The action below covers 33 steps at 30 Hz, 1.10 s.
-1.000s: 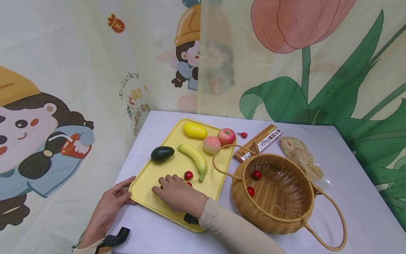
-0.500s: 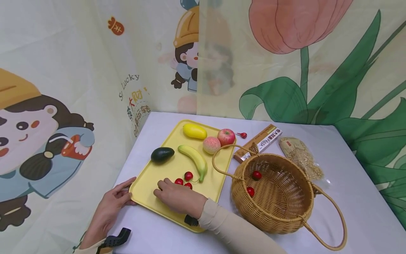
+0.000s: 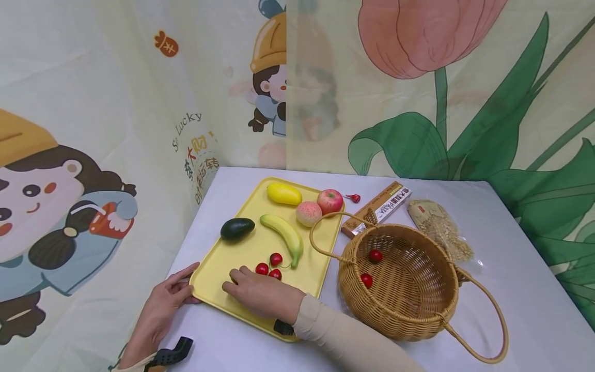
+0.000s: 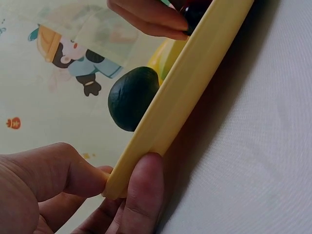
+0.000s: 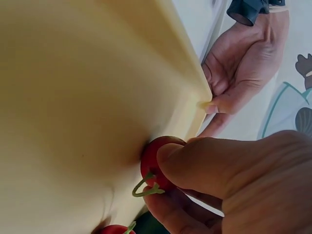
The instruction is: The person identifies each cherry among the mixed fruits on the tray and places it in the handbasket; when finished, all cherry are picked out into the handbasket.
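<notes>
The left hand (image 3: 160, 307) pinches the near-left corner of the yellow tray (image 3: 218, 274); in the left wrist view, thumb and fingers lie on either side of its rim. Over the tray's near part, the right hand (image 3: 265, 294) pinches a red cherry (image 5: 158, 158) with a green stem, seen in the right wrist view and hidden by the hand in the head view. Several other cherries (image 3: 262, 268) lie just beyond that hand, beside a banana (image 3: 285, 235). An avocado (image 3: 237, 229), a yellow mango-like fruit (image 3: 284, 194), a peach (image 3: 309, 213) and an apple (image 3: 330, 201) are also on the tray.
Right of the tray stands a wicker basket (image 3: 390, 320) with two red cherries inside and its handles spread outward. Behind it lie a pasta box (image 3: 377, 209), a bag of grains (image 3: 439, 230) and a small red item (image 3: 355, 198).
The right hand has drawn back slightly toward the near edge, and the cherries beyond it show more fully. The left hand stays at the tray corner. The head view has shifted a little.
</notes>
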Tool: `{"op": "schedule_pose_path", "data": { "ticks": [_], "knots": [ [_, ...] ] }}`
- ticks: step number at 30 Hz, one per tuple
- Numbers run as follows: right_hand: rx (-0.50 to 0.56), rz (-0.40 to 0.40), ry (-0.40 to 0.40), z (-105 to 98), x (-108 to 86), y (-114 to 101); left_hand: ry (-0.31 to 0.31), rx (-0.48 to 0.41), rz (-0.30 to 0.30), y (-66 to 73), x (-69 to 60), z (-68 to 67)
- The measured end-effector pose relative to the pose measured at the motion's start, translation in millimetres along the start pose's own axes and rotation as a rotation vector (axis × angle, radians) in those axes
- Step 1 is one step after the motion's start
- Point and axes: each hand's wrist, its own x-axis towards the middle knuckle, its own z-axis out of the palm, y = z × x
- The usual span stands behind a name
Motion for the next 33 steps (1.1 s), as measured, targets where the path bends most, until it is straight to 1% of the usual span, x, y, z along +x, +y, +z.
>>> {"op": "schedule_pose_path", "data": {
  "ticks": [5, 11, 17, 23, 28, 31, 33],
  "knots": [
    [-0.033, -0.011, 0.01, 0, -0.8, 0, 0.004, -0.003, -0.004, 1.2, -1.1, 0.8],
    [-0.018, -0.013, 0.021, -1, -1.3, 0, 0.013, 0.013, -0.01, 2.1, -2.2, 1.9],
    [-0.007, -0.013, 0.033, 0, -1.7, -1, 0.023, 0.008, -0.002, 2.6, -1.8, 3.2],
    [-0.025, -0.017, 0.025, 1, -2.0, -1, 0.023, 0.015, 0.001, 2.6, -1.1, 2.8],
    [-0.029, -0.009, 0.003, -4, -8.7, 3, 0.024, 0.028, 0.003, 3.3, -1.6, 3.2],
    [-0.041, -0.015, 0.011, -10, -15.5, 4, 0.029, 0.03, 0.0, 3.5, -2.2, 3.5],
    [-0.07, -0.028, 0.026, -14, -20.3, 5, 0.034, 0.03, 0.001, 3.5, -2.8, 3.3]
  ]
}}
